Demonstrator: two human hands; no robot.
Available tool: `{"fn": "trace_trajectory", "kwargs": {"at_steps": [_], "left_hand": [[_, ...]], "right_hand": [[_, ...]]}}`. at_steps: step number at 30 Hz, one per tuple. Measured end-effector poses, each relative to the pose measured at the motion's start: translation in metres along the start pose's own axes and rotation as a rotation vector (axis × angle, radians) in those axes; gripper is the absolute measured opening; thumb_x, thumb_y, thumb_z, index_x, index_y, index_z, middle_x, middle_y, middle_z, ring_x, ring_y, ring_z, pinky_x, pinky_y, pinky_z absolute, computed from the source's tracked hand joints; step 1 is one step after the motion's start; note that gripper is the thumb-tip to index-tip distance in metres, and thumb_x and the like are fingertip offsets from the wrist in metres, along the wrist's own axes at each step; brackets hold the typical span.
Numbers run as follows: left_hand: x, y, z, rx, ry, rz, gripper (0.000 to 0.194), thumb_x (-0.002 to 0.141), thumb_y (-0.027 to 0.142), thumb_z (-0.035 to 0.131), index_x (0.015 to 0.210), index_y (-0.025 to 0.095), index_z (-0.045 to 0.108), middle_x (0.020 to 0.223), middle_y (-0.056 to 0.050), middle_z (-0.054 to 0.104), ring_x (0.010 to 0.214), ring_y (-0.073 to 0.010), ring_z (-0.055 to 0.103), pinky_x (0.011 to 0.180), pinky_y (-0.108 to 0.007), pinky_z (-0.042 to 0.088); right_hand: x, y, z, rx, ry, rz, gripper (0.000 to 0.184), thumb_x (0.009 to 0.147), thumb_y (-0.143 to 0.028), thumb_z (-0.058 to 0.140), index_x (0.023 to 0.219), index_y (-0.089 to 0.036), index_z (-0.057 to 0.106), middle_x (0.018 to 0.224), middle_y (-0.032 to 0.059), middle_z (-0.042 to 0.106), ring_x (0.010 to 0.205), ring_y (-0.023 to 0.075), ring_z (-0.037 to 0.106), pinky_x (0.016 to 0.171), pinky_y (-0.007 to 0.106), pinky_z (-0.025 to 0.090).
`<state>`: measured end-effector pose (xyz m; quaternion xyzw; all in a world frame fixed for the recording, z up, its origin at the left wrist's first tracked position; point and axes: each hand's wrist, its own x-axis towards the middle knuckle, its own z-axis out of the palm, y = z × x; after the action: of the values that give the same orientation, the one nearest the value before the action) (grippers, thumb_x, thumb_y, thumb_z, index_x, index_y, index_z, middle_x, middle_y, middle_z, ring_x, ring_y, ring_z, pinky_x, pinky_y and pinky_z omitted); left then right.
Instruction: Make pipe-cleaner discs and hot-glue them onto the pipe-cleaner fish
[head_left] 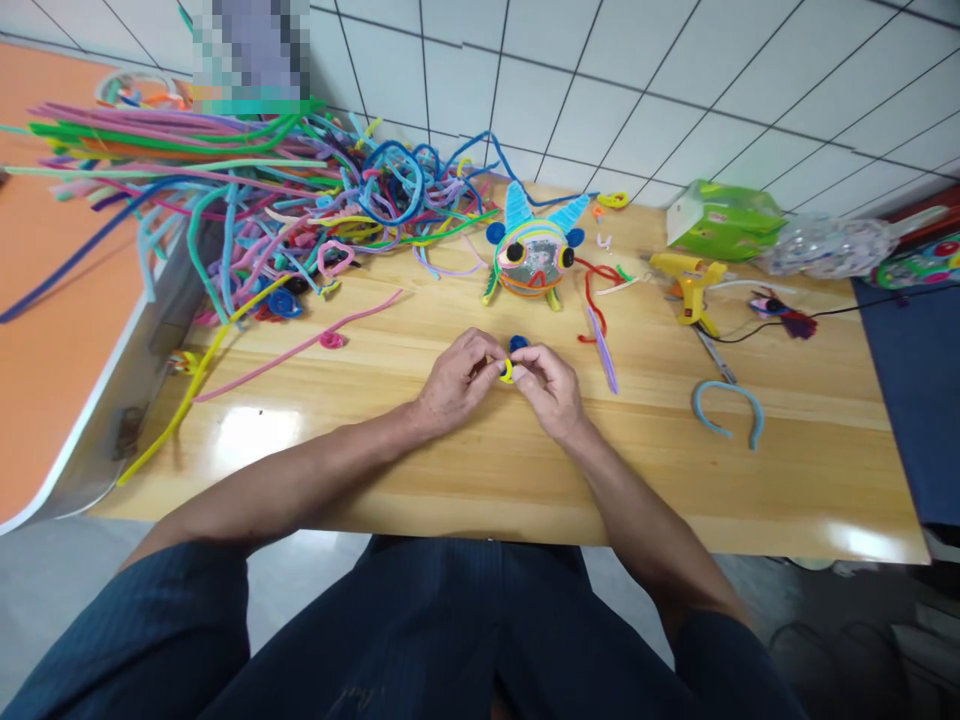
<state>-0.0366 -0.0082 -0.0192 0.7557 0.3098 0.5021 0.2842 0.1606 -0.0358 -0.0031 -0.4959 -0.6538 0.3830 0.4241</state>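
Both of my hands meet near the middle of the wooden table [360, 470]. Between their fingertips is a small curled piece of yellow pipe cleaner [508, 371], with something dark at its left side. My left hand [463, 378] pinches it from the left, and my right hand [549, 388] grips its right side. Just beyond the fingertips lies a dark blue pipe cleaner coil [518, 343]. Farther back stands a pipe cleaner creature [534, 255] with light blue horns, round eyes and short legs.
A big heap of coloured pipe cleaners [300, 215] covers the back left. To the right are red and purple pipe cleaners [602, 345], a yellow glue gun [686, 283] with a cord, scissors [716, 355], a light blue curved pipe cleaner [727, 388] and a green package [724, 220].
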Motion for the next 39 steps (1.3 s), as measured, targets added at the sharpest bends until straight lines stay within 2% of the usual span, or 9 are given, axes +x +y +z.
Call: {"fn": "trace_trajectory", "kwargs": {"at_steps": [5, 8, 11, 15, 20, 26, 29, 35, 39], "left_hand": [[-0.003, 0.003, 0.002, -0.075, 0.026, -0.091, 0.015, 0.112, 0.032, 0.062, 0.103, 0.021, 0.063, 0.092, -0.002, 0.067, 0.08, -0.0139, 0.06, 0.073, -0.027, 0.049], [-0.004, -0.001, 0.002, -0.156, 0.07, -0.288, 0.016, 0.11, 0.037, 0.064, 0.106, 0.021, 0.06, 0.088, 0.0, 0.063, 0.07, -0.0119, 0.053, 0.065, -0.025, 0.045], [-0.001, -0.005, 0.001, -0.21, 0.051, -0.384, 0.012, 0.108, 0.031, 0.06, 0.115, 0.021, 0.06, 0.094, -0.001, 0.068, 0.075, -0.0122, 0.06, 0.068, -0.024, 0.049], [0.004, -0.005, -0.002, -0.138, -0.117, -0.339, 0.017, 0.098, 0.021, 0.057, 0.112, 0.018, 0.067, 0.094, -0.003, 0.074, 0.076, -0.0128, 0.064, 0.07, -0.024, 0.051], [0.005, 0.006, -0.005, 0.0, -0.268, -0.255, 0.004, 0.087, 0.018, 0.065, 0.086, 0.02, 0.061, 0.069, 0.005, 0.059, 0.06, -0.01, 0.05, 0.059, -0.023, 0.037], [0.013, 0.0, -0.01, -0.228, -0.016, -0.564, 0.023, 0.097, 0.034, 0.061, 0.079, 0.022, 0.054, 0.059, 0.006, 0.049, 0.054, -0.0111, 0.042, 0.053, -0.024, 0.034], [0.018, -0.004, -0.012, -0.324, -0.019, -0.655, 0.026, 0.098, 0.037, 0.06, 0.078, 0.022, 0.056, 0.059, 0.005, 0.05, 0.052, -0.0113, 0.042, 0.052, -0.025, 0.036], [0.021, 0.003, -0.018, -0.235, -0.201, -0.532, 0.028, 0.102, 0.039, 0.06, 0.082, 0.02, 0.059, 0.066, 0.005, 0.05, 0.059, -0.0112, 0.041, 0.059, -0.025, 0.037], [0.021, 0.005, -0.023, 0.103, -0.344, -0.255, 0.016, 0.099, 0.023, 0.057, 0.111, 0.018, 0.067, 0.096, -0.004, 0.07, 0.076, -0.0152, 0.06, 0.069, -0.026, 0.048]], "right_hand": [[0.001, 0.005, 0.006, 0.225, -0.068, 0.17, 0.019, 0.09, -0.039, 0.073, 0.101, -0.026, 0.066, 0.08, -0.003, 0.067, 0.071, 0.0155, 0.062, 0.069, 0.03, 0.049], [0.003, 0.006, 0.004, 0.218, 0.077, 0.174, 0.014, 0.088, -0.035, 0.069, 0.098, -0.025, 0.068, 0.08, -0.0029, 0.067, 0.065, 0.0132, 0.056, 0.064, 0.029, 0.044], [0.004, 0.005, 0.001, 0.192, 0.188, 0.161, 0.013, 0.09, -0.032, 0.064, 0.097, -0.025, 0.072, 0.084, -0.0014, 0.069, 0.066, 0.0137, 0.055, 0.064, 0.03, 0.047], [0.004, 0.005, 0.001, 0.165, 0.141, 0.179, 0.015, 0.091, -0.031, 0.066, 0.102, -0.026, 0.075, 0.09, 0.0003, 0.072, 0.071, 0.0154, 0.057, 0.065, 0.031, 0.049], [0.003, 0.007, 0.001, 0.144, 0.15, 0.13, 0.017, 0.094, -0.034, 0.07, 0.108, -0.026, 0.076, 0.103, 0.0035, 0.076, 0.088, 0.0186, 0.065, 0.079, 0.034, 0.054], [0.006, 0.01, -0.001, 0.107, 0.109, 0.143, 0.025, 0.094, -0.042, 0.075, 0.113, -0.027, 0.079, 0.104, 0.0037, 0.077, 0.089, 0.0197, 0.066, 0.082, 0.035, 0.052], [0.008, 0.008, -0.002, 0.034, -0.015, 0.099, 0.02, 0.093, -0.041, 0.076, 0.107, -0.027, 0.082, 0.097, 0.0022, 0.075, 0.087, 0.0195, 0.065, 0.081, 0.035, 0.05], [0.008, -0.002, -0.009, -0.037, -0.104, 0.121, 0.017, 0.097, -0.042, 0.074, 0.096, -0.026, 0.08, 0.076, -0.0027, 0.069, 0.069, 0.0161, 0.057, 0.068, 0.032, 0.043], [0.009, -0.014, -0.023, -0.158, -0.135, 0.057, 0.013, 0.099, -0.035, 0.07, 0.093, -0.025, 0.077, 0.077, -0.0028, 0.071, 0.072, 0.0168, 0.059, 0.073, 0.031, 0.044]]}}
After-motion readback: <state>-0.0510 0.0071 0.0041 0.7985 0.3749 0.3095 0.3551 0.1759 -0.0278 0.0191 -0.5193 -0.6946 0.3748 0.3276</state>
